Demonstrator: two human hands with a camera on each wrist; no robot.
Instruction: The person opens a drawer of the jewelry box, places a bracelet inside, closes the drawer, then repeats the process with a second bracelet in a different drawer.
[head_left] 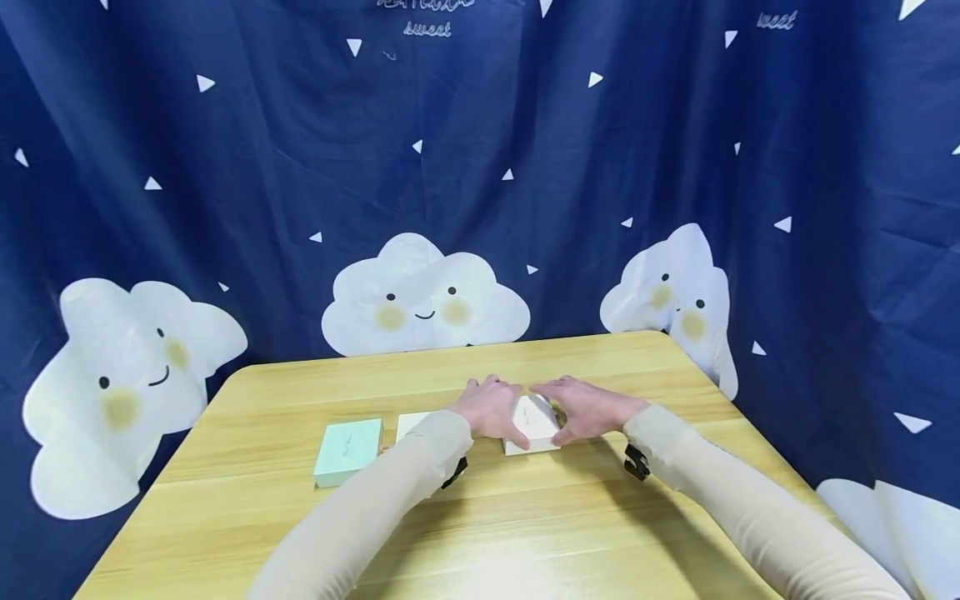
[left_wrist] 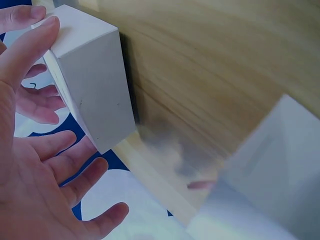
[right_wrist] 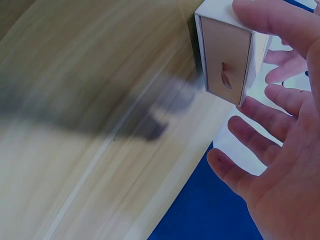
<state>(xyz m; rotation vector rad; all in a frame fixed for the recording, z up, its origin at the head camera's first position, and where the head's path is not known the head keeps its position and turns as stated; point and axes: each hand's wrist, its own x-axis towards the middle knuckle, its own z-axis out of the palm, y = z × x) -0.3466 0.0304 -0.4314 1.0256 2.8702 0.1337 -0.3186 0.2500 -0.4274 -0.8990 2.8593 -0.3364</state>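
A white drawer box (head_left: pixel 534 421) with small lettering on top sits on the wooden table between both hands. My left hand (head_left: pixel 491 408) grips its left side, thumb on the near edge and a finger at the far edge. On its right side, my right hand (head_left: pixel 592 408) pinches it in the same way, other fingers spread. The right wrist view shows the drawer's beige end (right_wrist: pixel 225 60) with a small ribbon tab (right_wrist: pixel 226 77). In the left wrist view the box's plain white side (left_wrist: pixel 97 95) faces the camera.
Left of my hands lie a mint-green box (head_left: pixel 348 450) and another white box (head_left: pixel 410 422), partly hidden by my left sleeve (head_left: pixel 375 508). The wooden table (head_left: pixel 525 542) ends at a dark blue curtain (head_left: pixel 465 192) with cloud prints.
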